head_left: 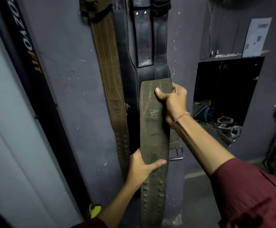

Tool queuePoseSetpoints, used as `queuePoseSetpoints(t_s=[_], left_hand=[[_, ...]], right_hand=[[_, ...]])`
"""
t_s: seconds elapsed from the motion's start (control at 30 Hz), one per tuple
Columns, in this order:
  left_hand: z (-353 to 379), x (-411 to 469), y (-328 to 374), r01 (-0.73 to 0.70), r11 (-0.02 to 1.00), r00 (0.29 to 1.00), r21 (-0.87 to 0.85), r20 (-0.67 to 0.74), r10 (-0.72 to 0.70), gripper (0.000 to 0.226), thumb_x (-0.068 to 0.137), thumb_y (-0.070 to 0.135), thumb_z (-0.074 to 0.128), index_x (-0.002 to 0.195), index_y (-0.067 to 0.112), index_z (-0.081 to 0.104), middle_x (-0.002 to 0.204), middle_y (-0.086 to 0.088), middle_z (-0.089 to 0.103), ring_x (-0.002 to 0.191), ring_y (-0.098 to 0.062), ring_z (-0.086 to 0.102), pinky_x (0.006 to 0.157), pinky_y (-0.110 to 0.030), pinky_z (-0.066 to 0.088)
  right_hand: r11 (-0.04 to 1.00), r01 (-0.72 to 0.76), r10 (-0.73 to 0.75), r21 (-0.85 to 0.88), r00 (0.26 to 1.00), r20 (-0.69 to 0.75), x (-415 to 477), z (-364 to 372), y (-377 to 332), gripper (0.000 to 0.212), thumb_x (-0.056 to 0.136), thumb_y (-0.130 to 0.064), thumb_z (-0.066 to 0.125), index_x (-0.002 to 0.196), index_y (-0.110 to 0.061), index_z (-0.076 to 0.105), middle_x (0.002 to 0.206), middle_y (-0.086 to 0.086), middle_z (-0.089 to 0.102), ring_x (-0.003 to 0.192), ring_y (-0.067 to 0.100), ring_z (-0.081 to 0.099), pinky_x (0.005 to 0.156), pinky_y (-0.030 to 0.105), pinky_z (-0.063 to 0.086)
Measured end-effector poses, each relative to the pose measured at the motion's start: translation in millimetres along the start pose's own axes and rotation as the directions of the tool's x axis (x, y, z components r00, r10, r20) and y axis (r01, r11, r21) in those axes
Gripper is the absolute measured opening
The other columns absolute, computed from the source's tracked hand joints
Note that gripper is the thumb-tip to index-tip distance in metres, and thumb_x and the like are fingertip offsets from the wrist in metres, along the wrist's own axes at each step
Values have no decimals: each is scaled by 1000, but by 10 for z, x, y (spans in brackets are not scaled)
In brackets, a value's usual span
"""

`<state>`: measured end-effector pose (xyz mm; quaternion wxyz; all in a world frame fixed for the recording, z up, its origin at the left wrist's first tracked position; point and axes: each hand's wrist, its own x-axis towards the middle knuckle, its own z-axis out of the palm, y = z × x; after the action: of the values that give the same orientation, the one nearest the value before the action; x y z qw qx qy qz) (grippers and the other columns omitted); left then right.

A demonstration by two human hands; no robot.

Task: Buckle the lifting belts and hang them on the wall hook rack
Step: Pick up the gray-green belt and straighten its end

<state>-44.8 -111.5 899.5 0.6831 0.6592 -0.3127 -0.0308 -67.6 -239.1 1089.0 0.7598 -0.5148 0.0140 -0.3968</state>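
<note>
I hold a wide olive-brown lifting belt (153,139) upright in front of a grey wall. My right hand (173,102) grips its folded top end, thumb on the front face. My left hand (142,167) clasps the belt lower down from its left edge. A metal buckle (176,153) sticks out behind the belt on the right. On the wall hang a brown stitched belt (109,79) and black leather belts (150,46), their tops running out of the frame. The hook rack itself is not visible.
A dark post with orange lettering (30,51) slants down the left side. To the right a dark wall opening (224,96) shows a blue bag and cables on the floor. A paper sheet (255,37) is stuck above it.
</note>
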Motion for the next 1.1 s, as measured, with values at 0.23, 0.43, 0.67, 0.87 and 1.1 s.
queuePoseSetpoints(t_s=[0.23,0.43,0.67,0.87,1.1], left_hand=[[148,-35,109,58,997,996,-42,-70,-61,39,69,13,88,105,14,72,102,1,77,96,-13,74,85,-32,60],[196,505,1036,-110,981,983,-158,-160,85,35,86,24,75,118,13,65,109,-3,74,101,-16,71,88,-32,58],[103,1019,1663,-26,919,994,-392,-111,-19,8,97,4,57,93,-2,59,79,-11,67,63,-10,69,58,-25,59],[145,1038,1670,-123,904,986,-411,-157,62,6,94,-3,57,100,-5,60,85,-13,68,73,-18,68,71,-36,59],[51,1105,1615,-148,917,981,-371,-174,88,10,96,2,57,105,-3,57,92,-16,67,85,-28,66,82,-50,57]], right_hand=[[1000,19,-18,-15,999,27,79,-116,-132,20,82,12,65,102,11,65,83,12,72,69,19,71,63,30,57],[993,16,1,-120,990,139,-5,-174,13,22,82,10,64,104,11,65,97,23,72,86,31,70,81,45,60],[980,111,-68,-163,966,250,-242,-356,111,45,73,8,78,114,3,64,110,18,72,103,31,71,85,40,58],[950,-110,188,-292,948,255,-860,-939,777,49,62,14,83,106,2,67,104,10,76,96,24,74,80,36,59],[900,-144,243,-412,949,200,-1032,-937,965,34,69,5,83,100,-4,72,96,2,78,89,14,74,84,39,58]])
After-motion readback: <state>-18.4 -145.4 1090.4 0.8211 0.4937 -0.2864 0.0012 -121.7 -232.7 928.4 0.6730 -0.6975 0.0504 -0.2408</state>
